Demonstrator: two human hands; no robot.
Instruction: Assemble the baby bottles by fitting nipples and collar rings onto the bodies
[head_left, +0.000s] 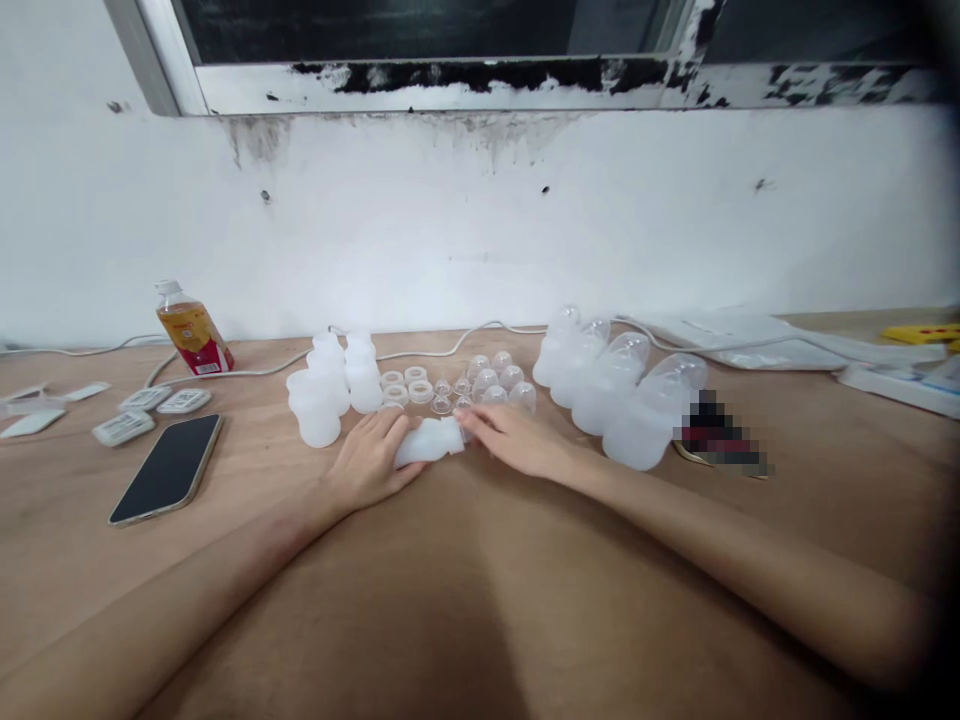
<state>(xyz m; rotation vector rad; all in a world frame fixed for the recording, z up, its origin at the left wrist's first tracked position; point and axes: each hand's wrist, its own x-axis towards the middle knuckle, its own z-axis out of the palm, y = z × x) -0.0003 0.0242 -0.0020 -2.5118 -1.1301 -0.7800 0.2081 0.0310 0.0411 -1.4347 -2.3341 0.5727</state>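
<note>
A small white plastic bottle [429,441] lies on its side on the wooden table [480,600]. My left hand [371,460] is wrapped round its base. My right hand [517,440] pinches at the bottle's neck end, fingers together; what is between the fingertips is too small to make out. Just behind the hands lie white rings [405,386], small clear nipples [450,395] and clear domed caps [499,378].
Empty white bottles [330,392] stand behind my left hand. Assembled capped bottles [622,400] lie in a row at the right. A phone [166,468], a drink bottle [193,330], small white packets [124,428], cables and plastic bags [750,335] are also on the table.
</note>
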